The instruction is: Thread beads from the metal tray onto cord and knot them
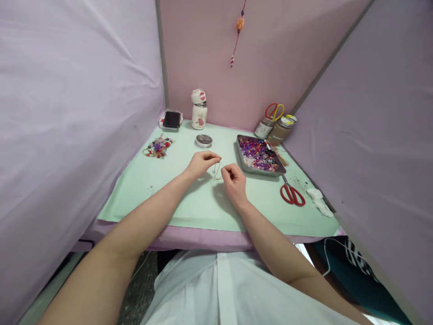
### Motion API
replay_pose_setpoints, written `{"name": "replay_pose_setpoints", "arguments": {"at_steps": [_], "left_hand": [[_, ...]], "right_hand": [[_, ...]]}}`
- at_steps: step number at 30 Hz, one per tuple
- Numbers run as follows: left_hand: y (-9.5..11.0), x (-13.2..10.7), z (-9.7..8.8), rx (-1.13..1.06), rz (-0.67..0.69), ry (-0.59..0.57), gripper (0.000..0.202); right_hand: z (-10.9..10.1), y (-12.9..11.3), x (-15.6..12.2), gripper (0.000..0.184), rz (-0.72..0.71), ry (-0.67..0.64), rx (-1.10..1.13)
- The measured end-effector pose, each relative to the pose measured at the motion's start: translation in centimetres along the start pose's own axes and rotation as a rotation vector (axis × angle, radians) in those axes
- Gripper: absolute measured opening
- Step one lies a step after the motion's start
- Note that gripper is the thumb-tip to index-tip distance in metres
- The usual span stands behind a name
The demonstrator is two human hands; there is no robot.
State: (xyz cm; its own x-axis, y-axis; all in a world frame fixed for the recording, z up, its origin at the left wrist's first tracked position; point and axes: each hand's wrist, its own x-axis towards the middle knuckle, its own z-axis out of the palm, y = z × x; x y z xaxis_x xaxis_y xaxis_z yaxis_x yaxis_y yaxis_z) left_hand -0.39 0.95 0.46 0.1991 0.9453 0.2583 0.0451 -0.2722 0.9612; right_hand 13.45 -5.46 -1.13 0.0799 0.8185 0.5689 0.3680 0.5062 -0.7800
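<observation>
My left hand (201, 163) and my right hand (234, 179) meet over the middle of the green mat (176, 194). Both pinch a thin golden cord (217, 171) that loops between the fingertips. The left hand holds its upper end, the right hand the lower end close by. Just right of my hands stands a metal tray (241, 155) filled with purple, pink and clear beads.
Red scissors (291, 194) and a white cloth scrap (318, 201) lie at the right. Finished beaded pieces (158, 147) lie at the left, a small round tin (204, 141), a white bottle (199, 109), a dark phone (172, 119) and jars with scissors (275, 123) at the back. Fabric walls enclose the table.
</observation>
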Motion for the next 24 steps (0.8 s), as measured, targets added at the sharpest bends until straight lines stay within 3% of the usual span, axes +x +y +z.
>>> {"name": "replay_pose_setpoints", "arguments": {"at_steps": [17,24], "left_hand": [[-0.28,0.14,0.03,-0.006,0.021,-0.006,0.023],[-0.01,-0.06,0.06,0.113,0.072,-0.013,0.02]], "right_hand": [[-0.01,0.56,0.19,0.018,0.058,0.017,-0.011],[-0.02,0.49,0.35,0.018,0.097,0.02,-0.009]]}}
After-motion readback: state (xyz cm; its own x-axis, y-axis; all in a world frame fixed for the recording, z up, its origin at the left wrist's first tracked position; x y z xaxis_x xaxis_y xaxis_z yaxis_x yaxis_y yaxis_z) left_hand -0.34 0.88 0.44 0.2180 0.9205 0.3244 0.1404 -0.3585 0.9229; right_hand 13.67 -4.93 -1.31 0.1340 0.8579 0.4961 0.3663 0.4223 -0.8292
